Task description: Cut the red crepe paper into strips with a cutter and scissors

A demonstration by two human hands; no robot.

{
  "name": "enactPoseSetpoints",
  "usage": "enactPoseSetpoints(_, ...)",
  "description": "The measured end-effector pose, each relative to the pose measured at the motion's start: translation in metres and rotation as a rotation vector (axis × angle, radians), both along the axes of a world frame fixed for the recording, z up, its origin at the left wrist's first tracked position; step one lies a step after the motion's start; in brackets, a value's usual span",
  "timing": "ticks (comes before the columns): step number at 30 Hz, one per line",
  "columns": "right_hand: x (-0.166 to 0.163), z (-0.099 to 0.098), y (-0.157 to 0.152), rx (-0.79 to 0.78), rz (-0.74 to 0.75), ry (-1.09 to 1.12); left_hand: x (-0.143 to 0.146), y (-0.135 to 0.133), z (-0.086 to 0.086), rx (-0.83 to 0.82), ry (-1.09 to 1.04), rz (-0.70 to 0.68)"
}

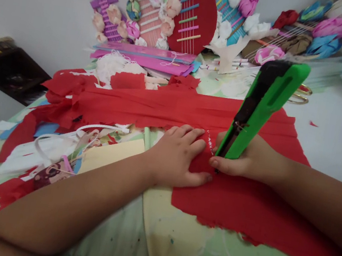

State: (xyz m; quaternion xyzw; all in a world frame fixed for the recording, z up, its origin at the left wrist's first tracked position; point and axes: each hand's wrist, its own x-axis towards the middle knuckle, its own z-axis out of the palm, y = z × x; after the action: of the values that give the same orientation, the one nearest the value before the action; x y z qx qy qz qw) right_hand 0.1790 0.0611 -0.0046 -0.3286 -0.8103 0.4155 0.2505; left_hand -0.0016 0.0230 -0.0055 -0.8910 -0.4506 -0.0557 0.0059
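Observation:
A wide sheet of red crepe paper (pixel 244 202) lies across the table, with torn, ragged edges. My left hand (pixel 179 154) rests flat on it, fingers spread. Just to its right, my right hand (pixel 238 159) is closed around a green and black utility knife (pixel 262 113), held upright and tilted, its lower end down at the paper. A short whitish jagged line (pixel 209 141) shows in the red paper between the two hands. The knife's tip is mostly hidden by my right thumb.
Paper guitars with crepe flowers, among them a red one (pixel 195 19), lean on the back wall. Pink paper strips (pixel 143 61) lie before them. Scissors (pixel 299 98) lie at the right on white paper. Scraps and a cream card (pixel 113 155) lie left of my hands.

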Motion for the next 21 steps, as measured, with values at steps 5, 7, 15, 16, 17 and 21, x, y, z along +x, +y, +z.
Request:
enactPoseSetpoints(5,-0.001,-0.0005,-0.0019,0.025,-0.003,-0.032,0.0007,-0.0005,-0.0001,-0.018,-0.003,0.001)
enactPoseSetpoints(7,-0.0011,-0.0017,-0.0025,0.046,-0.001,-0.024,0.0007,-0.0004,0.0,-0.02,-0.008,0.002)
enactPoseSetpoints(15,0.0017,-0.0061,-0.0015,0.174,0.092,-0.038,-0.0003,0.0006,-0.0015,-0.015,-0.003,0.0)
enactPoseSetpoints(16,0.002,-0.0064,-0.0014,0.167,0.081,-0.038,-0.0002,0.0006,-0.0016,-0.013,-0.003,0.001)
enactPoseSetpoints(17,0.002,-0.0067,-0.0012,0.155,0.063,-0.042,-0.0001,0.0006,-0.0016,-0.013,-0.001,0.002)
enactPoseSetpoints(21,0.0,-0.0072,0.0002,0.148,-0.036,-0.053,0.0002,0.0003,-0.001,-0.019,-0.002,-0.003)
